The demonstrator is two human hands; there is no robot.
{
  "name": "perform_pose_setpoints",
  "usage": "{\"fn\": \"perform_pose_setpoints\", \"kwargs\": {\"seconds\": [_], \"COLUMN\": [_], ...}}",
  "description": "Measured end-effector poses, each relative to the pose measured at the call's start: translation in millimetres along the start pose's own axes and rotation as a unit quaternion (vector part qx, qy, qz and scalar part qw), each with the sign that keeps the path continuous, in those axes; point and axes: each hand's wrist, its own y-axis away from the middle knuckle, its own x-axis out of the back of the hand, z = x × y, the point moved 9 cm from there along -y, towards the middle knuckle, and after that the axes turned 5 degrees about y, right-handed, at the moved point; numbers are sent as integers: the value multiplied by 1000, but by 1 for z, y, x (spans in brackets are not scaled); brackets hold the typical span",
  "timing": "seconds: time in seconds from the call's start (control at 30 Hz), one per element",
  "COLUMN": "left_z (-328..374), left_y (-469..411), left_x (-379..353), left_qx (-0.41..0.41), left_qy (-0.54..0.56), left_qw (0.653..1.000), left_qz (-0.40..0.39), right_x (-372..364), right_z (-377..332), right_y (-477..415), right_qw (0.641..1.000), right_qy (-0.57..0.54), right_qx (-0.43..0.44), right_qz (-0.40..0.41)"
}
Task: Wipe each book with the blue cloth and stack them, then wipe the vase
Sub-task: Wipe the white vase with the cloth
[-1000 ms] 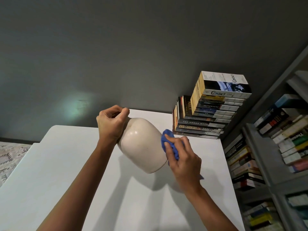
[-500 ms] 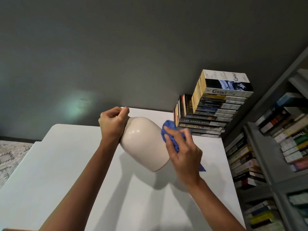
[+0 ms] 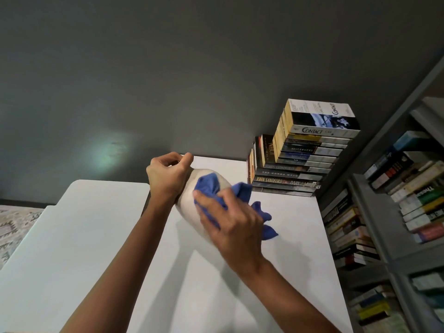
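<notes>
One right hand (image 3: 230,227) is nearest, its fingers curled round one blue cloth (image 3: 209,186) and pressing it against the side of one cream vase (image 3: 187,205). Loose corners of the cloth hang out to the right of the hand. The vase is tilted over the white table (image 3: 96,236); the right hand hides whether its base touches the top. One left hand (image 3: 165,174) grips the vase at its upper end, fingers closed round it.

Further back, at the table's far right corner, stands one stack of books (image 3: 310,150), about eleven lying flat. Spines that can be read are "CONTACT" on top, "NEVERWHERE", "THE HONDA MYTH" and "JOHN SANDFORD DARK". A few upright books (image 3: 262,152) stand just left of the stack, one marked "JOHN".

To the right a grey bookshelf (image 3: 374,212) holds rows and piles of books, their titles too small to read. A patterned rug (image 3: 14,224) shows at the far left.
</notes>
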Motion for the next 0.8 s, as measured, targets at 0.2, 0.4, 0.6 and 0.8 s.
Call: {"fn": "perform_pose_setpoints", "kwargs": {"seconds": [0.2, 0.4, 0.6, 0.8], "left_z": [-4, -10, -16, -3], "left_y": [-1, 0, 6, 12], "left_x": [9, 10, 5, -3], "left_qx": [0, 32, 35, -5], "left_qy": [12, 79, 121, 198], "left_qw": [1000, 996, 992, 978], "left_qz": [10, 15, -2, -63], "right_x": [-8, -56, -84, -80], "right_z": [65, 100, 61, 55], "right_y": [28, 62, 93, 99], "right_qw": [987, 751, 485, 437], "right_qy": [-79, -444, -607, -635], "right_qx": [-135, -475, -582, -613], "right_qz": [-26, -116, -239, -172]}}
